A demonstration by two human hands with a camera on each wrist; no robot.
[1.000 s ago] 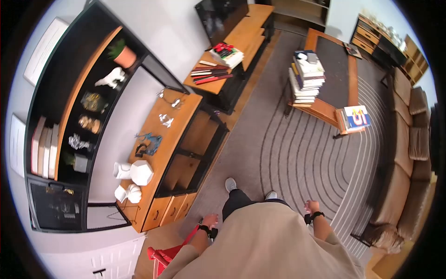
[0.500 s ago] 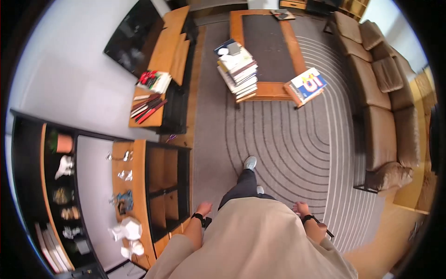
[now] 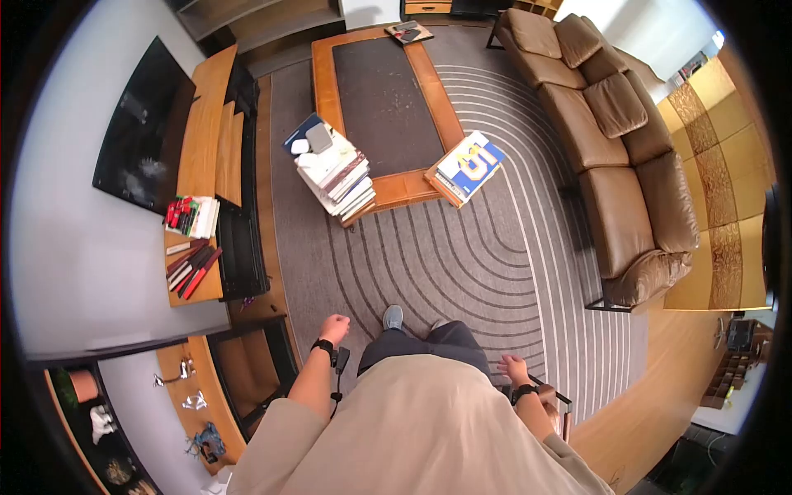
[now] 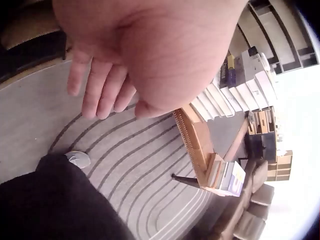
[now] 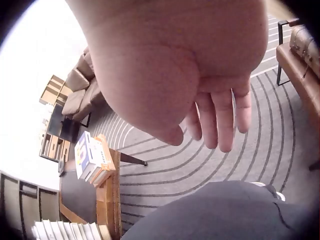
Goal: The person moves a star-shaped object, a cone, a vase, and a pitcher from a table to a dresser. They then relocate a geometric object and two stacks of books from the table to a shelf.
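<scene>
My left hand [image 3: 334, 329] hangs at my side over the striped rug, its fingers loosely bent with nothing in them; the left wrist view shows the palm and relaxed fingers [image 4: 102, 90]. My right hand [image 3: 515, 368] hangs on the other side, also holding nothing, with loose fingers [image 5: 222, 117] in the right wrist view. Ahead stands a low wooden coffee table [image 3: 404, 191] with a dark inset top. A tall stack of books [image 3: 338, 173] rises at its near left corner, a grey object and a white one on top. A shorter pile of books [image 3: 469, 169] with a blue-and-white cover sits at the near right corner.
On the left, a TV bench [image 3: 205, 132] bears dark and red books [image 3: 194, 268] and another pile [image 3: 191, 216]. Nearer is a cabinet [image 3: 247, 367] with ornaments. A brown leather sofa [image 3: 615, 206] lines the right. A brown leather chair [image 5: 307, 75] stands close by my right side.
My view has swung to the right, so the coffee table and sofa have shifted left and the shelving has slid toward the lower left. I have stepped forward, hands empty throughout.
</scene>
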